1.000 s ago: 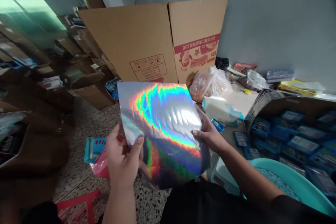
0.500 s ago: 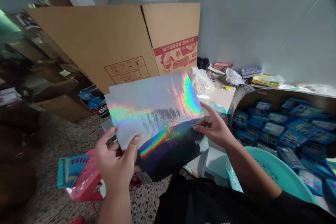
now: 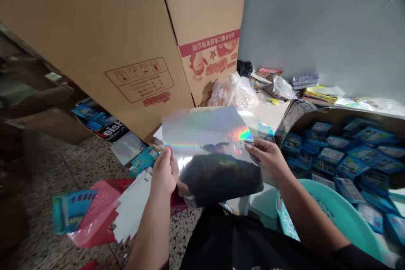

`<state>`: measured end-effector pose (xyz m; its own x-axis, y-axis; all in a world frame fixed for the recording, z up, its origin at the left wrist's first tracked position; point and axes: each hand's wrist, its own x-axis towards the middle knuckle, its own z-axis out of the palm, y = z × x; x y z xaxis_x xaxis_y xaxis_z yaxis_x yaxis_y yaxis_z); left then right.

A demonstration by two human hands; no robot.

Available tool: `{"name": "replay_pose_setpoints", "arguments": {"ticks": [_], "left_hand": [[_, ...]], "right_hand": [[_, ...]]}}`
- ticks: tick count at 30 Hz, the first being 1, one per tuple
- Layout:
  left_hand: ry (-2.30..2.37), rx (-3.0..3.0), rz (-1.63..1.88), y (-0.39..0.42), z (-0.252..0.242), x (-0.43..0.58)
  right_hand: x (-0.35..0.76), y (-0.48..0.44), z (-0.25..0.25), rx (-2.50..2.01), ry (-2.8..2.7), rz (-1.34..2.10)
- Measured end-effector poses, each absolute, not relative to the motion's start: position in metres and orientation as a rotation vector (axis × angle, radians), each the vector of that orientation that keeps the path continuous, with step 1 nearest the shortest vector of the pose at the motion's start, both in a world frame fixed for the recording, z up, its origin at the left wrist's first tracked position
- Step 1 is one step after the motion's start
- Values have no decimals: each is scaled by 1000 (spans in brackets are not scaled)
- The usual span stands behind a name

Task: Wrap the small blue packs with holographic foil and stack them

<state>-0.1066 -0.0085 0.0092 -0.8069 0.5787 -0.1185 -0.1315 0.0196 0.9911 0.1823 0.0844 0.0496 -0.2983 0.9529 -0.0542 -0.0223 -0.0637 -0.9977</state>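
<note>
I hold a shiny holographic sheet (image 3: 211, 152) in front of me, tilted nearly flat. My left hand (image 3: 164, 173) is closed on its left edge, thumb on top. At the sheet's right edge my right hand (image 3: 268, 158) pinches it with the fingers curled over. The sheet reflects a dark shape in its lower half and a small rainbow patch near its upper right.
A big cardboard box (image 3: 126, 46) stands just behind the sheet. At right, an open carton (image 3: 297, 114) holds several small blue packs (image 3: 335, 143). A teal basin (image 3: 344, 219) sits under my right forearm. Pink and blue packets (image 3: 91, 215) lie on the speckled floor; plastic bags (image 3: 234, 90) lie by the wall.
The sheet has dropped lower and tilted flatter, its rainbow glare shrinking to a small patch. Both hands kept their grip. The view moved closer to the cardboard box.
</note>
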Motion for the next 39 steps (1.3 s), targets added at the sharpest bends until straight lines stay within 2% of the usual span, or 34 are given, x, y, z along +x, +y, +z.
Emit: {"name": "replay_pose_setpoints", "arguments": {"ticks": [3,5,8,11,16,21,26,28,31,34,39], "left_hand": [[1771,515,1708,16,-5,-138],[1982,641,1540,37,-17,-164],[2301,1125,956,74,-43,-196],[2192,1344,636,112,-77,-204],[2154,1453,416,162,-127,-193],[2248,1483,302,193,-134,-183],[2368,1565,484,187,-89,-145],[2061,1414,625,171,-64,-123],[1367,1149,832,139,-34,-87],[1048,1017,1032,107,-14,-56],[1176,1027,1429,67,22,-29]], "right_hand": [[180,93,47,-1104,-1244,1432],[186,103,47,-1143,-1182,1371],[206,120,48,-1188,-1099,1287],[226,136,48,-1226,-1059,1188],[239,148,43,-1288,-1149,1106],[235,148,41,-1285,-1192,1135],[227,144,46,-1264,-1204,1178],[223,141,51,-1216,-1196,1214],[220,134,59,-1074,-1224,1267],[223,126,65,-934,-1281,1303],[239,107,69,-836,-1297,1232]]}}
